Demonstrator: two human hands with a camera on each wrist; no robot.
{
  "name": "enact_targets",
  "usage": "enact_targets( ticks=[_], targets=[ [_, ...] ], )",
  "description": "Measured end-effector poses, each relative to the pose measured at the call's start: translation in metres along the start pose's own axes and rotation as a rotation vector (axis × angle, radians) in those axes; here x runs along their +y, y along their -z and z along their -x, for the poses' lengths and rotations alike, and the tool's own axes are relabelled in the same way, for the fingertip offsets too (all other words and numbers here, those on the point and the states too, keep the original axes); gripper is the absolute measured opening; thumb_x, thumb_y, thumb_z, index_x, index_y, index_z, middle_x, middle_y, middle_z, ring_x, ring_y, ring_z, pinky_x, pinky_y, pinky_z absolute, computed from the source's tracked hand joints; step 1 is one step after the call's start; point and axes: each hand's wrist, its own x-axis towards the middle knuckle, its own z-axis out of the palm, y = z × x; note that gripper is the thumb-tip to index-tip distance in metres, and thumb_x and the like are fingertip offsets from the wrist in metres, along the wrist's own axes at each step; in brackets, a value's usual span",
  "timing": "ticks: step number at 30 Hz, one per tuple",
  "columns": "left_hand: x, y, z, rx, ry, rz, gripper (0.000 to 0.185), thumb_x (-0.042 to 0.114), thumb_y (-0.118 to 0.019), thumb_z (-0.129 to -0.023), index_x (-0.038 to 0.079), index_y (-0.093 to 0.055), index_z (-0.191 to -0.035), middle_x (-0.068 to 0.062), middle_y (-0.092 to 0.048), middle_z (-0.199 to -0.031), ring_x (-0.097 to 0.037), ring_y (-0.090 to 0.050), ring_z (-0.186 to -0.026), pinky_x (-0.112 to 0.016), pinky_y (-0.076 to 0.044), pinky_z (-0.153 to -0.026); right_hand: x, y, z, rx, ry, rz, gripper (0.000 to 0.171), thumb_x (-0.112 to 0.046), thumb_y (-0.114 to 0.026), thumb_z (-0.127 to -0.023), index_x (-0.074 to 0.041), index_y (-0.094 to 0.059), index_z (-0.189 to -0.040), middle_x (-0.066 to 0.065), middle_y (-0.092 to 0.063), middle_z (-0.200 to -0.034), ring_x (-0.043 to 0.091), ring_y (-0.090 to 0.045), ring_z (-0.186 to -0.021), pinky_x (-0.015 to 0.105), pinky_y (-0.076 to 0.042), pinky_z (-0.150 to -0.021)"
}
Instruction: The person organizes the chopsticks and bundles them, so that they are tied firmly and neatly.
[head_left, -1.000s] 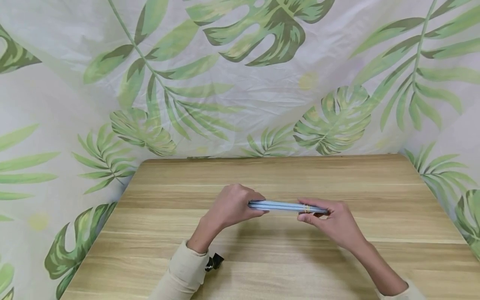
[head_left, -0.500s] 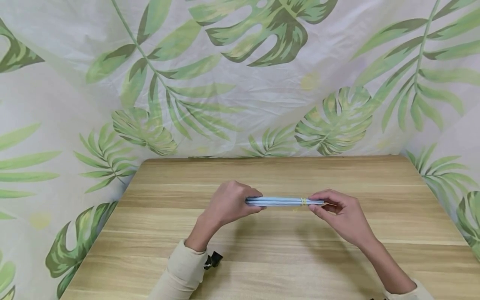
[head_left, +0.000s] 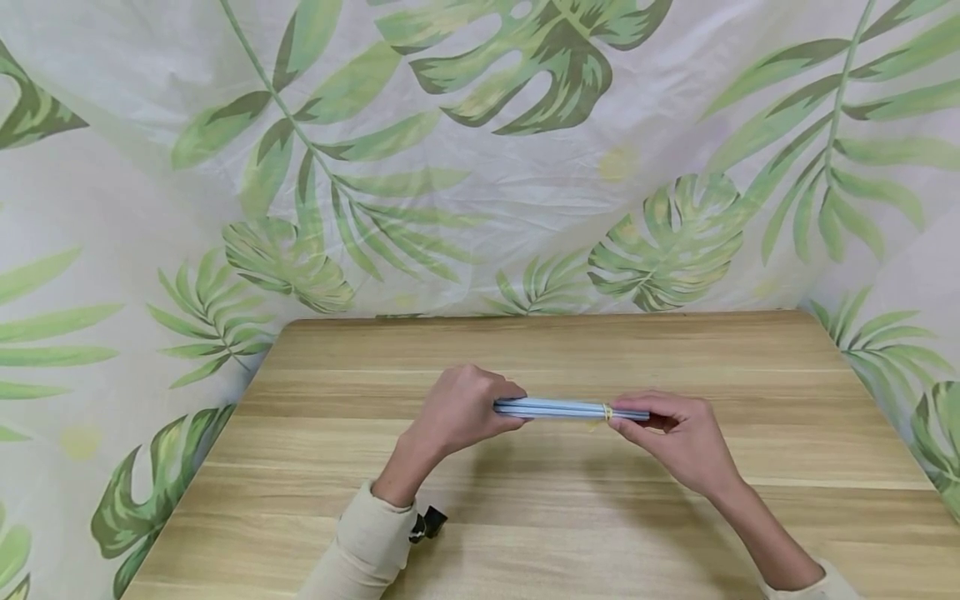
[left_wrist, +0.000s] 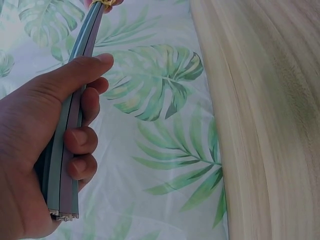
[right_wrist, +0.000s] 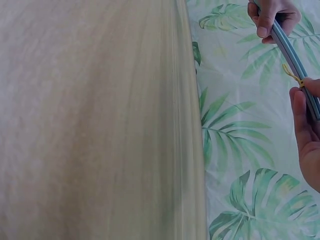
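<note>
A slim bundle of light blue strips (head_left: 555, 408) is held level above the wooden table. My left hand (head_left: 461, 408) grips its left end; in the left wrist view the fingers curl round the strips (left_wrist: 65, 165), whose cut ends stick out below the palm. Near the other end, a thin yellow tie (head_left: 608, 412) circles the bundle. There my right hand (head_left: 678, 433) pinches the strips between thumb and fingers, right at the tie. A loose yellow loop (right_wrist: 287, 71) stands out from the bundle in the right wrist view.
The wooden table (head_left: 525, 533) fills the lower part of the head view. A leaf-printed cloth (head_left: 480, 192) hangs behind it and along its sides. A small black device (head_left: 429, 525) sits at the left sleeve cuff.
My right hand shifted outward along the bundle, baring the tie, then came back slightly to pinch beside it. The left hand keeps its grip nearly in place.
</note>
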Motion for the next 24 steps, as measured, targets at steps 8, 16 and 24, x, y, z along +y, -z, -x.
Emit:
enact_targets(
  ticks=[8, 16, 24],
  targets=[
    [-0.0004, -0.0009, 0.0001, -0.002, -0.007, -0.002, 0.009, 0.022, -0.09, -0.085, 0.023, -0.081, -0.084, 0.014, -0.074, -0.074, 0.004, -0.041, -0.057, -0.013, -0.037, -0.054, -0.0006, 0.0015, 0.0008, 0.005, -0.036, 0.036, 0.018, 0.004, -0.086, -0.086, 0.001, -0.084, -0.104, -0.013, -0.082, -0.105, 0.004, -0.079, -0.087, 0.023, -0.062, -0.072],
    [0.0011, -0.0026, -0.0003, -0.005, -0.003, 0.004, 0.008, 0.021, -0.089, -0.086, 0.023, -0.081, -0.084, 0.013, -0.074, -0.073, 0.004, -0.04, -0.056, -0.013, -0.035, -0.053, 0.0008, 0.0015, 0.0008, 0.011, -0.027, 0.039, 0.02, 0.005, -0.087, -0.084, 0.001, -0.084, -0.103, -0.01, -0.083, -0.104, 0.004, -0.079, -0.088, 0.021, -0.062, -0.071],
    [0.0064, -0.0045, 0.0, -0.009, 0.023, -0.001, 0.008, 0.023, -0.09, -0.085, 0.022, -0.083, -0.087, 0.012, -0.075, -0.074, 0.003, -0.041, -0.056, -0.013, -0.036, -0.053, 0.0024, 0.0024, 0.0011, 0.014, -0.029, 0.04, 0.02, 0.005, -0.087, -0.084, 0.001, -0.084, -0.103, -0.009, -0.083, -0.104, 0.003, -0.079, -0.087, 0.02, -0.06, -0.068]
  ],
)
